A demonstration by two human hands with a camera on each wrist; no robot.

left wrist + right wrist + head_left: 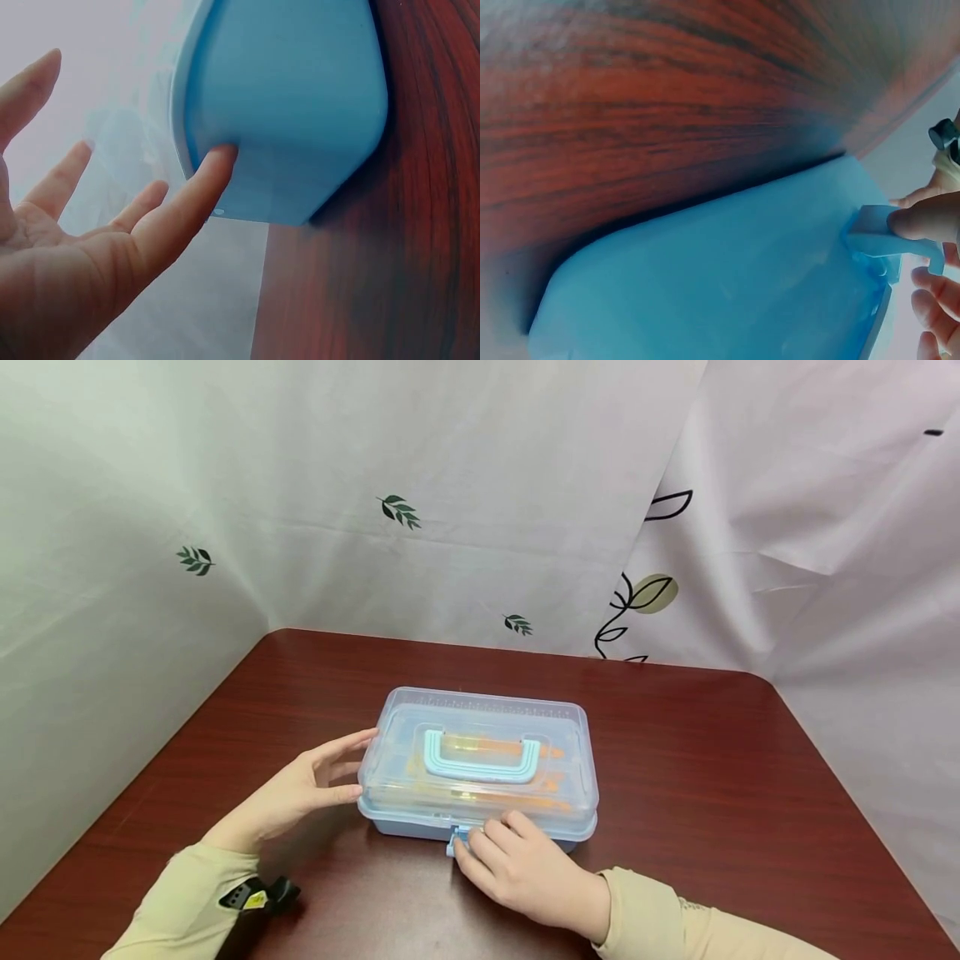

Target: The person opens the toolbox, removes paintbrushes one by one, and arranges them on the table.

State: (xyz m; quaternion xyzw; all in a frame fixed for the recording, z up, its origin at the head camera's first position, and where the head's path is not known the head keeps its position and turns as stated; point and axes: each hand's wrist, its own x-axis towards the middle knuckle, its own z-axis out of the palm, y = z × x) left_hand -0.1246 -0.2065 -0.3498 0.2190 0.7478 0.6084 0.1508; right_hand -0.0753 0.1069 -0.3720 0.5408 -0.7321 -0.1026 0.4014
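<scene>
A light blue plastic storage box (408,828) sits on the table with its clear lid (397,760) on top. A pale blue carry handle (480,770) lies folded on the lid. Through the lid show several long orange and yellow items, blurred by the plastic. My left hand (307,789) reaches to the box's left end, fingers spread; in the left wrist view its thumb (217,161) touches the blue side wall. At the front, my right hand (517,864) holds the blue latch (874,225) between thumb and curled fingers, the latch tilted out from the wall.
The dark red wood-grain table (712,777) extends around the box. Pale curtains (480,568) with leaf prints hang behind it and along both sides. A black device (262,895) is strapped at the left wrist, close over the table.
</scene>
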